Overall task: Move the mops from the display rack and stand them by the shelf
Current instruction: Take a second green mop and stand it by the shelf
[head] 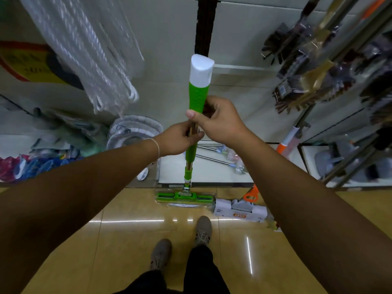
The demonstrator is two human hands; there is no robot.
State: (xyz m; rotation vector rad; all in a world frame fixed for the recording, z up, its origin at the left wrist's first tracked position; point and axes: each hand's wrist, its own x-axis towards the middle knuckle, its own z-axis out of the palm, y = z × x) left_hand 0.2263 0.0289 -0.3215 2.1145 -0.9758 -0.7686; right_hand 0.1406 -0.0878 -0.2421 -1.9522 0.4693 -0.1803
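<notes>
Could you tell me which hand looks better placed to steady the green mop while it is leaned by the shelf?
Probably the right hand: it grips the green mop higher, on its green handle, for more control. The left hand holds the metal pole below.

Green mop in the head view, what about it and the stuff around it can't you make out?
- Green mop: the pole section under the left hand and right hand is hidden by their fingers.
- Mop head: wrapped in plastic; its pad cannot be seen.
- Hanging brushes: motion-blurred; labels unreadable.
- Yellow sign: blurred, cut off by the left edge.
</notes>
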